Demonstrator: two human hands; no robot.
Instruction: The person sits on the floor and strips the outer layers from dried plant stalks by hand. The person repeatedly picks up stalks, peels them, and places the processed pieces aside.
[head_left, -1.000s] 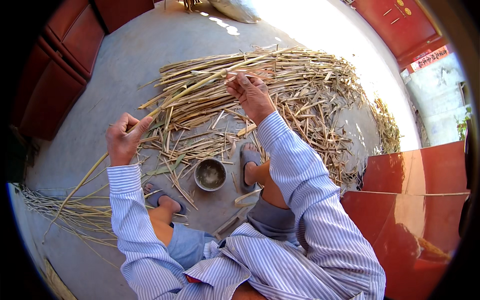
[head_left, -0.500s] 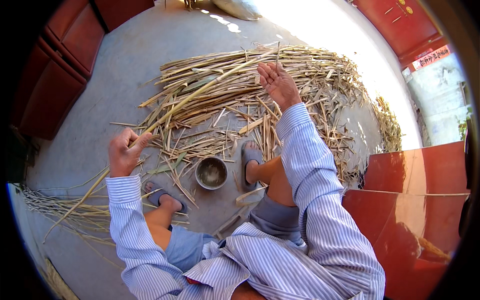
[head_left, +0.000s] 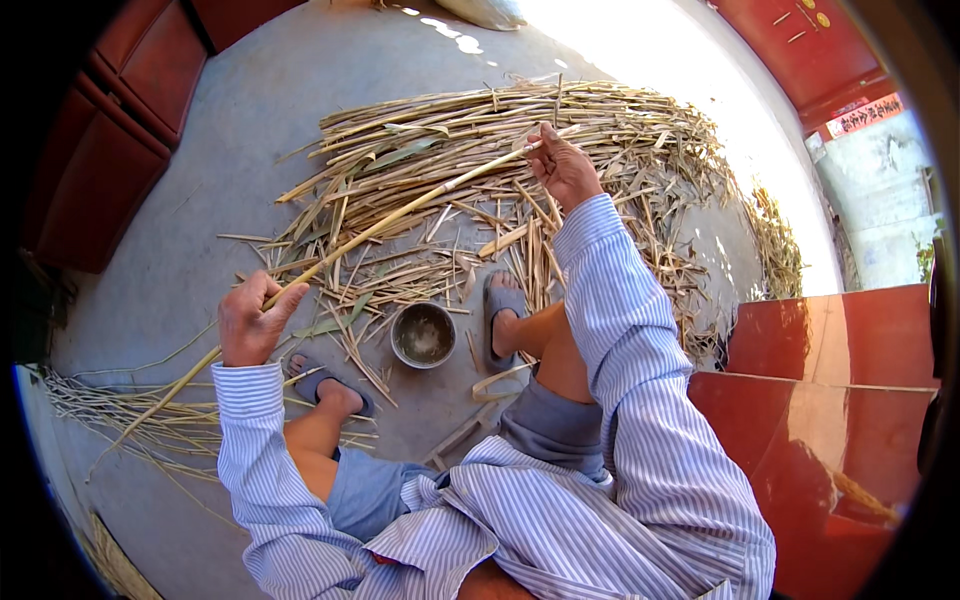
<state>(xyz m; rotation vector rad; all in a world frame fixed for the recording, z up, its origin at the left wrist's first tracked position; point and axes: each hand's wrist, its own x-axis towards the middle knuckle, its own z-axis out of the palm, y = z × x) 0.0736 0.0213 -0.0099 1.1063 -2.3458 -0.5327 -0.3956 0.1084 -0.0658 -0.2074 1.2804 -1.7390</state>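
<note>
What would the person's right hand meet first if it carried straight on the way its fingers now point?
Probably the heap of dry stalks just beyond the right hand, which pinches one long stalk; depth is unclear.

Floor: grey concrete (head_left: 250, 130), smooth, seen across the upper left and centre.
Light: strong sunlight is cast across the upper right of the floor (head_left: 640, 40), where the surface is washed out to white.
Left side: dark red panelled doors (head_left: 110, 130) are seen in shade along the left edge.
Upper right: a red door (head_left: 800, 40) with small metal fittings is seen.
Right side: a glossy red step (head_left: 850, 350) is lit, with reflections on it.
Far right: a pale wall (head_left: 880, 200) is seen.
</note>
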